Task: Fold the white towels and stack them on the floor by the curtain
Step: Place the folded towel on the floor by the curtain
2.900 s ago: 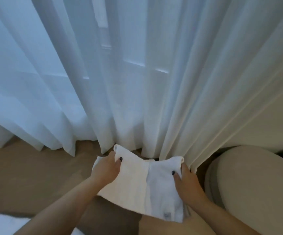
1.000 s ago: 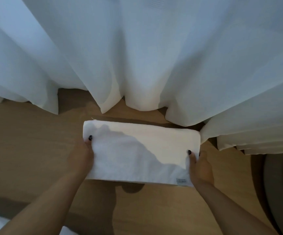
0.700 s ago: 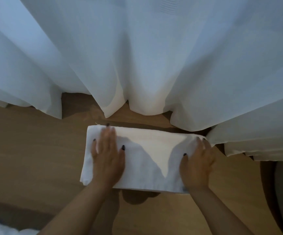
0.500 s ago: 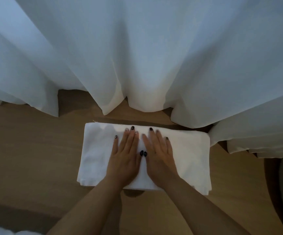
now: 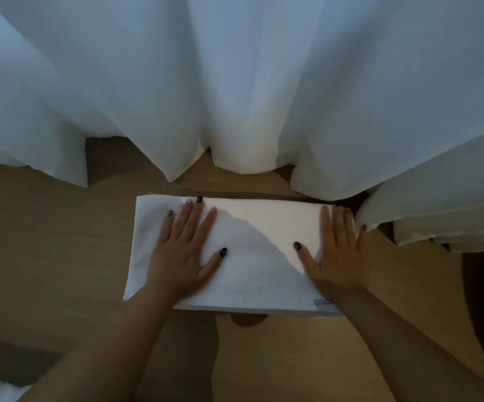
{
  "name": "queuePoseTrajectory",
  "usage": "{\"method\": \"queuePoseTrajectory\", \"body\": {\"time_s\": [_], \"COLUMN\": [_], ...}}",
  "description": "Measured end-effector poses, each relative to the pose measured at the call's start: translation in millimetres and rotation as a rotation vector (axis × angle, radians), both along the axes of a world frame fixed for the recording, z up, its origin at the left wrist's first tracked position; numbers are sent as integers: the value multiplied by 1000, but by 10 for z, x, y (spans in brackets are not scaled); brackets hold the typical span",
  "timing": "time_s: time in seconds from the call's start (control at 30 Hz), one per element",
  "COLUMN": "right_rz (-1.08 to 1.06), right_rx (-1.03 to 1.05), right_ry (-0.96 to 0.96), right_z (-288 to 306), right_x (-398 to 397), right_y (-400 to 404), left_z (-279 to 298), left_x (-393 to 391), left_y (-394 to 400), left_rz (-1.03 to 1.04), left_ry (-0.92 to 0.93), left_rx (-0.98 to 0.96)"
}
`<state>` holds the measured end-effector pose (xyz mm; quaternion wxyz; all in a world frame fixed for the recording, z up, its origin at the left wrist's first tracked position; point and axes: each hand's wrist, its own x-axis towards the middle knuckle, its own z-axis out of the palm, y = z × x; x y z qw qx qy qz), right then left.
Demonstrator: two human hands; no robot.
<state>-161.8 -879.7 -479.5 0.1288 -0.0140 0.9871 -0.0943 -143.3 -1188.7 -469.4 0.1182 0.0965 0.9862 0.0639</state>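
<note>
Smoothing step — left hand [image 5: 181,258] and right hand [image 5: 336,258], fingers spread flat, press the folded towel [image 5: 252,256] beside the curtain [image 5: 235,82]; next, fetch another.

No text can be read anywhere. The folded white towel [image 5: 252,256] carries a small sewn label [image 5: 323,304] at its near right corner, beside the right wrist; its print is too blurred to make out.
</note>
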Motion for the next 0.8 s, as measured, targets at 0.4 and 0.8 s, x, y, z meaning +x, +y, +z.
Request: {"method": "queuePoseTrajectory", "body": {"time_s": [0.4,0.8], "right_rz": [-97,146], "right_rx": [-26,-35], "right_ry": [-33,-119], "right_z": [-41,311], "right_x": [-22,303], "right_y": [140,6], "left_z": [48,455], "left_x": [64,296], "left_y": [-313,175], "left_rz": [194,280], "left_ry": [-12,-184], "left_rx": [-14,176]}}
